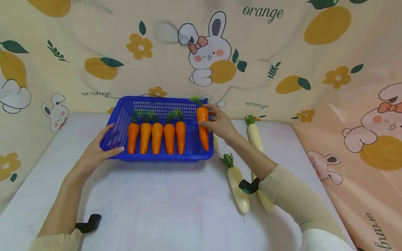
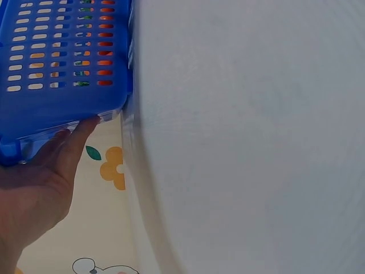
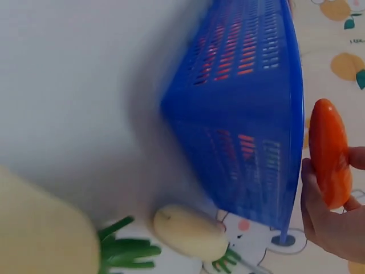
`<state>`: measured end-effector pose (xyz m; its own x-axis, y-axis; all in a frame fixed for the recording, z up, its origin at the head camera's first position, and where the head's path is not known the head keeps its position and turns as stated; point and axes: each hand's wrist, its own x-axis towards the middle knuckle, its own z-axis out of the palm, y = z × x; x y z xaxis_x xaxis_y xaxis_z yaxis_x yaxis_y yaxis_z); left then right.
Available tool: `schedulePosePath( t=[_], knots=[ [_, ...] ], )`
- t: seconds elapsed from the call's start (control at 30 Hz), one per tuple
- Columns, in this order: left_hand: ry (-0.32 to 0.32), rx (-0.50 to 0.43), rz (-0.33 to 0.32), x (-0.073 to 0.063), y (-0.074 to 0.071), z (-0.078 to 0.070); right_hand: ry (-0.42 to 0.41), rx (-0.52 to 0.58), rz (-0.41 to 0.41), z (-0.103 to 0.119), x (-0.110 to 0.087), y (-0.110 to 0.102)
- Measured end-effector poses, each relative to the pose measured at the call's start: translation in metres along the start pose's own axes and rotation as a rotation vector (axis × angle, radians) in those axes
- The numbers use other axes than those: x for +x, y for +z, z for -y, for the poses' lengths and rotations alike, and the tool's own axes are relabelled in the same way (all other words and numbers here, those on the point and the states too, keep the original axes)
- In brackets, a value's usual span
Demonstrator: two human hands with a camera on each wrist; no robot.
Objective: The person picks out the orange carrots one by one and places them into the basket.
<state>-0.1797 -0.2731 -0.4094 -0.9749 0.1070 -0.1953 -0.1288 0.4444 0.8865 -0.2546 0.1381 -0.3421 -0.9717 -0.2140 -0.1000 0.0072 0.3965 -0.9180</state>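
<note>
A blue plastic basket [image 1: 163,157] with perforated walls stands toward the back of the table. My left hand [image 1: 89,155] holds its left end, the thumb over the near-left rim and the fingers along the outer side. Inside the basket several orange carrots [image 1: 157,137] lie side by side, their green tops toward the far wall. Above the basket's right end, my right hand [image 1: 221,124] pinches another carrot [image 1: 203,136] between thumb and fingers, green top away from me. In the right wrist view this carrot [image 3: 329,151] shows beside the basket rim.
Right of the basket, white radishes with green stubs lie on the white table [image 1: 150,209]: one radish [image 1: 237,184] in front, another [image 1: 255,136] farther back, one [image 1: 266,202] partly under my forearm. A further radish [image 3: 191,231] lies close by the basket's right end. Behind hangs a printed cloth [image 1: 263,42].
</note>
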Motion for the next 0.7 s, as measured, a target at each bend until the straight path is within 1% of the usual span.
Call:
schedulePosePath(
  t=[0.17,0.27,0.33,0.4,0.5,0.53,0.63,0.7],
  knots=[
    [-0.002,0.010,-0.003,0.001,0.000,0.002,0.032,-0.028,0.003,0.005,0.013,0.014],
    [-0.007,0.011,-0.004,0.003,0.000,0.004,0.058,0.002,-0.003,0.008,0.021,0.022],
    [-0.009,0.008,-0.005,0.003,-0.001,0.004,0.077,0.076,0.006,0.010,0.027,0.028],
    [-0.010,0.006,-0.007,0.002,-0.001,0.003,0.099,0.174,0.012,0.012,0.032,0.034],
    [-0.009,0.006,-0.011,0.001,-0.001,0.001,0.129,0.319,0.012,0.012,0.040,0.045],
    [-0.010,0.008,-0.013,0.001,-0.001,0.000,0.138,0.352,0.006,0.010,0.043,0.049],
    [-0.011,0.006,-0.012,0.000,0.001,-0.001,0.177,0.395,-0.028,0.003,0.050,0.059],
    [-0.013,0.000,-0.005,0.000,0.002,-0.001,0.204,0.402,-0.052,-0.003,0.054,0.064]
  ],
)
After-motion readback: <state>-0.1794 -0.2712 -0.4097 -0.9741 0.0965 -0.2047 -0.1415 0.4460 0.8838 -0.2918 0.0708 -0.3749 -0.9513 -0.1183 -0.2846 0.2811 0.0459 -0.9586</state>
